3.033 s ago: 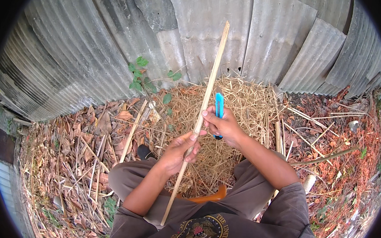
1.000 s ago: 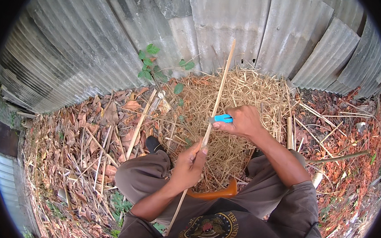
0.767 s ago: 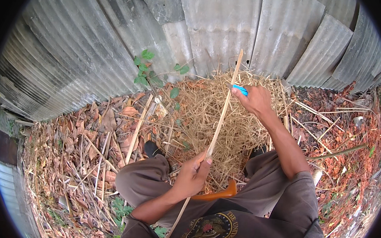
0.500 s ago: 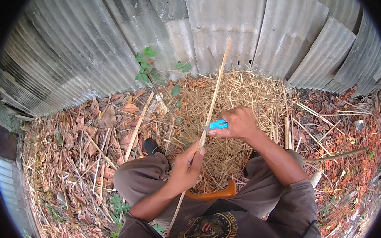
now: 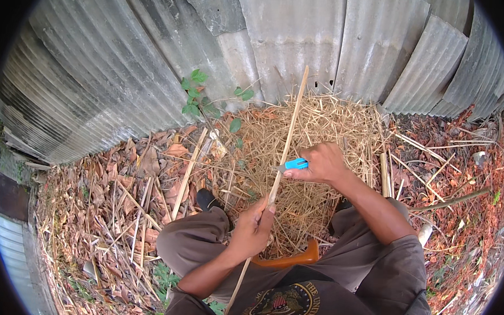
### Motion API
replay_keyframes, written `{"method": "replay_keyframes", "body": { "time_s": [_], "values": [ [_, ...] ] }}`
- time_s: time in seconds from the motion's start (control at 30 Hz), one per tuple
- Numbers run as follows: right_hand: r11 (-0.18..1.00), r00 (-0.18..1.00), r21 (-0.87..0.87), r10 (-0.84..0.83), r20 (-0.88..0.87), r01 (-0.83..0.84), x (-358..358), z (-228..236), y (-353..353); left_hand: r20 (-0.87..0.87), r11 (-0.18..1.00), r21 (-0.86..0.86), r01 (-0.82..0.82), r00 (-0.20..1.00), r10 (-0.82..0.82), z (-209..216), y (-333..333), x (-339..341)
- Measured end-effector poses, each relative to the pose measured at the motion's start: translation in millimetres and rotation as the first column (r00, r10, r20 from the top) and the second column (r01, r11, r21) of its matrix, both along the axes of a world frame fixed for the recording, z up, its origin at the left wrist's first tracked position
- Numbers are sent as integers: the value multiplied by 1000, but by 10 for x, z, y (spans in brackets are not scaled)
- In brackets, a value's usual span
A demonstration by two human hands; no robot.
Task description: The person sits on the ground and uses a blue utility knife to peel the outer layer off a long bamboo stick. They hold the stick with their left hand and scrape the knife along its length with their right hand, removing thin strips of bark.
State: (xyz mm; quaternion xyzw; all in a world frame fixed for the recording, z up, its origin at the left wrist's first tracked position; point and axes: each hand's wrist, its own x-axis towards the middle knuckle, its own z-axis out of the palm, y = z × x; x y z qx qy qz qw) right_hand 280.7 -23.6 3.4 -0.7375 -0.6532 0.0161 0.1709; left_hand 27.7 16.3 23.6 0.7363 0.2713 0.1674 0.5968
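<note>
A long, thin bamboo strip (image 5: 292, 125) slants from my lap up toward the metal fence. My left hand (image 5: 251, 229) is closed round it below its middle, in front of my knees. My right hand (image 5: 322, 163) grips a blue-handled utility knife (image 5: 296, 164). Its short blade lies against the strip, a little above my left hand. The strip's lower end passes under my left wrist and over my dark trousers.
A heap of pale shavings (image 5: 329, 122) lies before me. The corrugated metal fence (image 5: 298, 22) rises behind it. An orange seat edge (image 5: 292, 258) shows between my legs. Dry leaves (image 5: 111, 189) and loose bamboo pieces (image 5: 188, 174) cover the left ground. A green plant (image 5: 195, 96) grows by the fence.
The strip's far tip sits slightly lower in the picture. Both hands, with the strip and knife, have shifted slightly right as the whole view moved a little.
</note>
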Motion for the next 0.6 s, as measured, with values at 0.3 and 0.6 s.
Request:
{"method": "replay_keyframes", "body": {
  "time_s": [0.3,0.6],
  "values": [
    [973,992,194,-114,-57,123,8,-158,87,28,998,-25,51,998,-51,64,-17,-26],
    [903,909,105,-409,-74,415,771,-109,177,27,987,-17,160,987,-160,9,-171,-49]
  ]
}}
